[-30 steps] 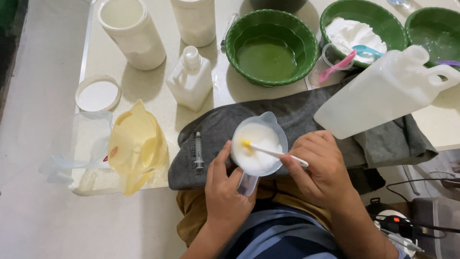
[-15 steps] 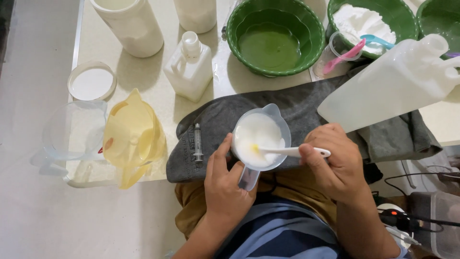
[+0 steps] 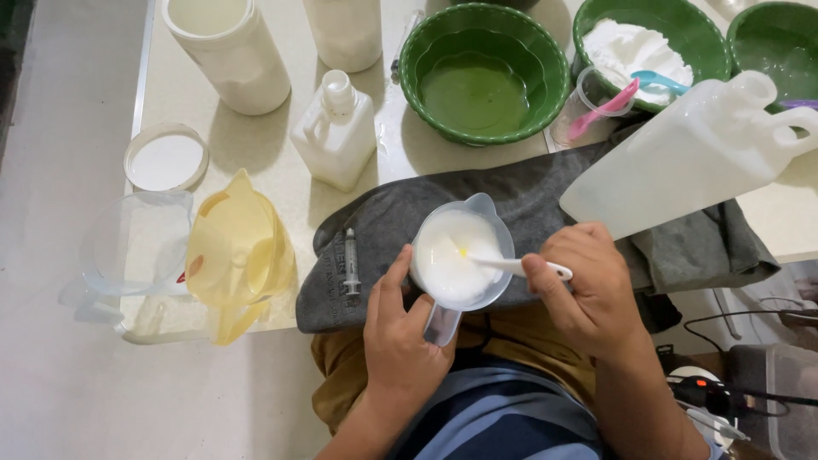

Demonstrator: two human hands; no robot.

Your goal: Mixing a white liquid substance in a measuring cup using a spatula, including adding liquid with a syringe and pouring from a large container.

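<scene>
A person's left hand (image 3: 400,336) closed its grip on the handle of a clear measuring cup (image 3: 461,260) filled with thick white cream, held over a grey cloth (image 3: 528,200) at the near edge of the table (image 3: 256,145). The right hand (image 3: 588,290) pinched a small white spoon (image 3: 520,267), its tip sunk in the cream. A syringe (image 3: 349,260) lay on the cloth just left of the cup. A large white jug (image 3: 682,162) lay on its side on the cloth to the right. Behind the cloth stood a small white bottle (image 3: 336,132) and a green bowl (image 3: 481,72) of green liquid; another green bowl (image 3: 652,43) held white powder. A yellow funnel (image 3: 234,251) and a clear jug (image 3: 136,247) sat at the left.
</scene>
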